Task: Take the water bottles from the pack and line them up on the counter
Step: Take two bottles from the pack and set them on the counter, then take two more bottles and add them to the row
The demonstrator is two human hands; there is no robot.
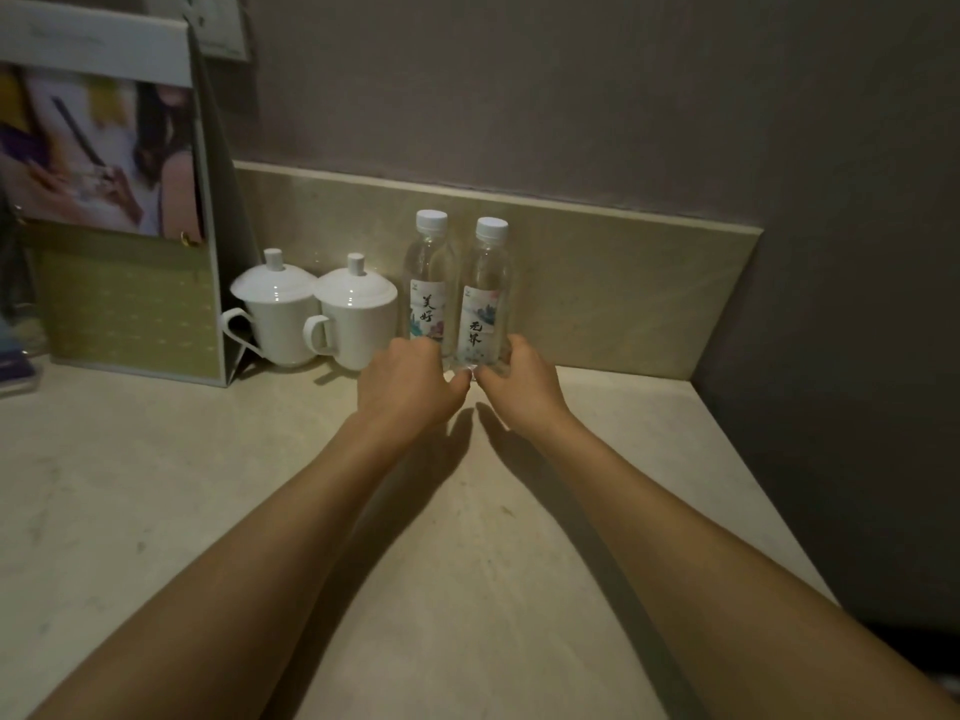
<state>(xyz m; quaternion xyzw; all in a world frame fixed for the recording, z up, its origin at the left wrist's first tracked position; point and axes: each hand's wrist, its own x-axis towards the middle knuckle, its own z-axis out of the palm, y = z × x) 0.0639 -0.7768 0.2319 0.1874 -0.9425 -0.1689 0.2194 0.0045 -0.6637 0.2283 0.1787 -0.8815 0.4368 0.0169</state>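
Two clear water bottles with white caps stand upright side by side against the backsplash, touching each other. The left bottle (429, 283) has a painted label; the right bottle (483, 298) stands slightly nearer to me. My left hand (410, 384) is curled at the base of the left bottle. My right hand (519, 379) wraps the base of the right bottle. The bottoms of both bottles are hidden behind my fingers. No pack wrapping is visible.
Two white lidded cups (278, 309) (356, 314) stand left of the bottles. A standing display card (119, 210) fills the far left. The beige counter (467, 537) ends at a dark wall (841, 304) on the right.
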